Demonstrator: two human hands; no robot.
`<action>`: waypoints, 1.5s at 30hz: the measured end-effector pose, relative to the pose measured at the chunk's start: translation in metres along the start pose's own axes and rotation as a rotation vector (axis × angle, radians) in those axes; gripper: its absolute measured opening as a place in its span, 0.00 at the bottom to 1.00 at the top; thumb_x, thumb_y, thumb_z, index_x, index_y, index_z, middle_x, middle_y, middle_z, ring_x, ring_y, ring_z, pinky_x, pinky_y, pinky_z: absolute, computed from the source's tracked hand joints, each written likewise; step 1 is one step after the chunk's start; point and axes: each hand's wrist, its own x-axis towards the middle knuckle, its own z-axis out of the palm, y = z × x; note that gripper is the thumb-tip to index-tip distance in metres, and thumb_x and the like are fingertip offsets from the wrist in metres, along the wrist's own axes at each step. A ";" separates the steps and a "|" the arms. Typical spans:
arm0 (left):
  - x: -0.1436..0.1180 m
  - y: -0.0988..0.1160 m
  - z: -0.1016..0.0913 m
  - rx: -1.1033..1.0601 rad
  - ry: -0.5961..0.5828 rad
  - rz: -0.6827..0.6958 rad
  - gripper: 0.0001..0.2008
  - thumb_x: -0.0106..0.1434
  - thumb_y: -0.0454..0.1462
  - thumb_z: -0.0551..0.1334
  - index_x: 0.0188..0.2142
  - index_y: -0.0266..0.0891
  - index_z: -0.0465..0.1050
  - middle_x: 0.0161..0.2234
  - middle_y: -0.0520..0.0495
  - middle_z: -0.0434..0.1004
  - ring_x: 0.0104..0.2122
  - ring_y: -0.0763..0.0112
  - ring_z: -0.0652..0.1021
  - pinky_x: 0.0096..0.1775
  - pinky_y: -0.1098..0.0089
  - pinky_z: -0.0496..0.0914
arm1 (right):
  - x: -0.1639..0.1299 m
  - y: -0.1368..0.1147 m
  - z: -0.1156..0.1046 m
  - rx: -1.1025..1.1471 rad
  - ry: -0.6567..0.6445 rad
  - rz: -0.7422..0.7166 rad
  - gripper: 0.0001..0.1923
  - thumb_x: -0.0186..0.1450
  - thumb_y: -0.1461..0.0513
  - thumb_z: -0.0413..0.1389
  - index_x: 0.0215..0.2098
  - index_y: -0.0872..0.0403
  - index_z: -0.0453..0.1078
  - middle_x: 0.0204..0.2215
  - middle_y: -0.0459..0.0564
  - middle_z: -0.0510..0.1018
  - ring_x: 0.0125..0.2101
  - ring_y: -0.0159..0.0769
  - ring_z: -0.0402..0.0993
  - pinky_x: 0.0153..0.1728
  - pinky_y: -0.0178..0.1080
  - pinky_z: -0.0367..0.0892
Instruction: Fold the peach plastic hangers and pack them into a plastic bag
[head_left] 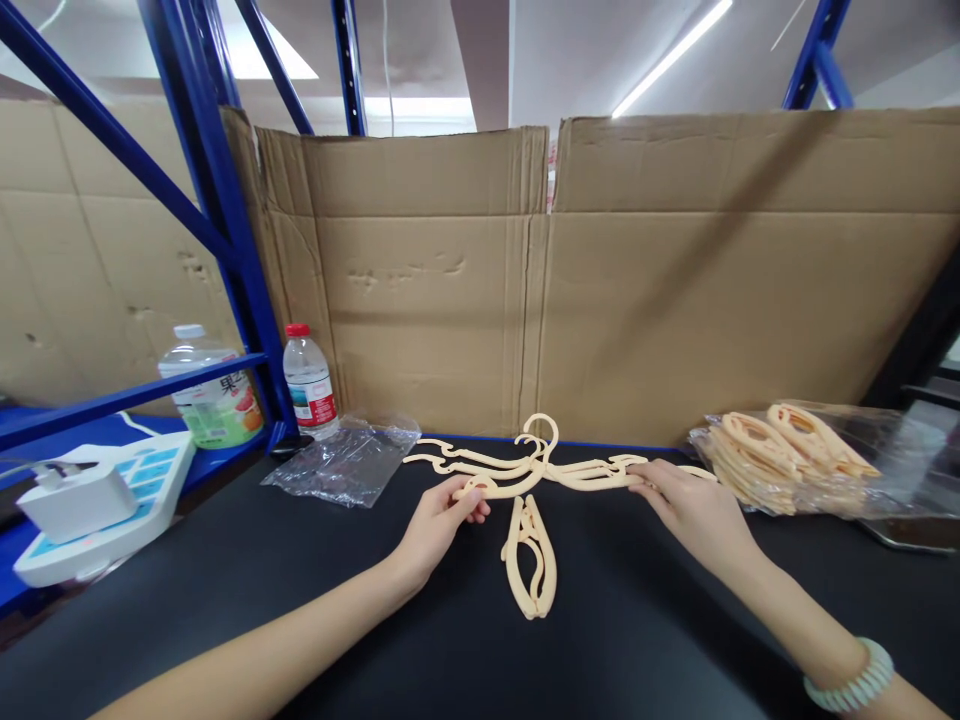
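Observation:
Several cream plastic hangers (pixel 525 462) lie spread open in a stack on the black table (pixel 600 640), hooks pointing toward the cardboard. My left hand (pixel 442 520) pinches the left arm of the top hanger. My right hand (pixel 690 505) holds the right arm of the same stack. A folded hanger (pixel 529 555) lies flat between my hands, nearer to me. A pile of folded hangers (pixel 780 450) sits in a clear bag at the right.
An empty clear plastic bag (pixel 345 460) lies at left. Two water bottles (pixel 310 380) stand by the blue rack post (pixel 240 260). A white device with a charger (pixel 90 500) sits far left. Cardboard walls (pixel 675 300) close off the back.

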 end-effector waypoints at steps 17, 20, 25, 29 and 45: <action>0.003 0.000 -0.001 -0.014 -0.005 -0.011 0.16 0.58 0.46 0.62 0.34 0.34 0.73 0.28 0.46 0.75 0.28 0.69 0.72 0.34 0.69 0.66 | 0.004 -0.007 0.003 0.235 -0.067 -0.094 0.15 0.66 0.69 0.43 0.40 0.53 0.70 0.52 0.59 0.62 0.39 0.41 0.71 0.37 0.42 0.71; 0.003 0.000 -0.001 -0.003 -0.018 -0.005 0.16 0.59 0.46 0.61 0.35 0.34 0.72 0.28 0.46 0.75 0.29 0.69 0.72 0.35 0.69 0.66 | 0.004 -0.008 0.006 0.403 -0.047 -0.072 0.17 0.66 0.70 0.42 0.45 0.51 0.69 0.53 0.57 0.61 0.39 0.38 0.71 0.39 0.43 0.72; 0.004 0.001 -0.001 0.001 -0.029 -0.003 0.15 0.60 0.46 0.60 0.34 0.35 0.71 0.28 0.47 0.75 0.29 0.70 0.71 0.34 0.69 0.66 | 0.004 -0.011 0.012 0.779 -0.002 0.179 0.18 0.61 0.67 0.51 0.50 0.49 0.65 0.46 0.54 0.67 0.34 0.35 0.72 0.38 0.42 0.74; 0.004 0.002 0.000 0.007 -0.046 0.008 0.15 0.59 0.46 0.61 0.35 0.35 0.72 0.28 0.47 0.75 0.29 0.70 0.72 0.35 0.69 0.66 | 0.003 -0.012 0.014 1.028 0.011 0.454 0.20 0.58 0.62 0.56 0.50 0.53 0.66 0.42 0.54 0.73 0.32 0.36 0.73 0.32 0.40 0.76; -0.012 0.009 0.019 -0.230 0.058 -0.031 0.12 0.52 0.41 0.69 0.27 0.34 0.72 0.25 0.52 0.71 0.26 0.77 0.69 0.33 0.75 0.66 | 0.005 -0.024 0.010 1.558 -0.004 0.666 0.19 0.54 0.56 0.65 0.41 0.54 0.72 0.33 0.49 0.76 0.30 0.32 0.70 0.33 0.37 0.68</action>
